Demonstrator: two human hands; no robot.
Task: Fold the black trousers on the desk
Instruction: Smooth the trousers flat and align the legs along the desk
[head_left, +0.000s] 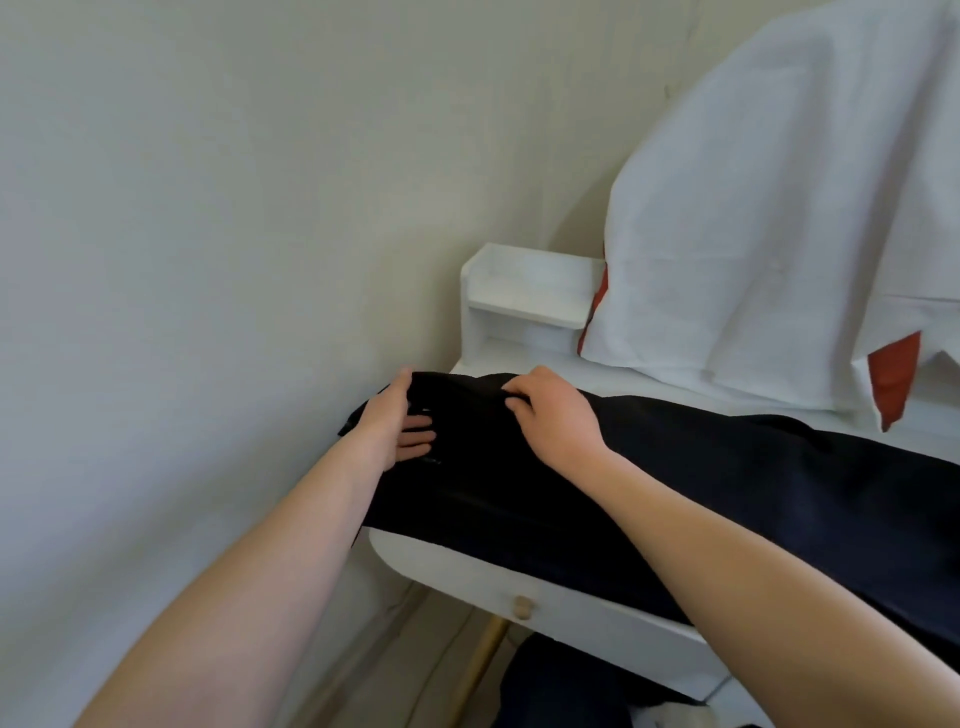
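Observation:
The black trousers (727, 493) lie stretched across the white desk (571, 613), running from the left end toward the right edge of the view. My left hand (395, 421) holds the left end of the fabric, thumb on top and fingers tucked under a fold. My right hand (550, 410) pinches the upper edge of the same end, fingers curled into the cloth. The left tip of the trousers hangs slightly past the desk's left edge.
A white cloth (779, 234) with red patches drapes over something at the back right of the desk. A small white shelf unit (524, 301) stands in the back corner. The wall runs close along the left. A drawer knob (521, 607) sits on the desk front.

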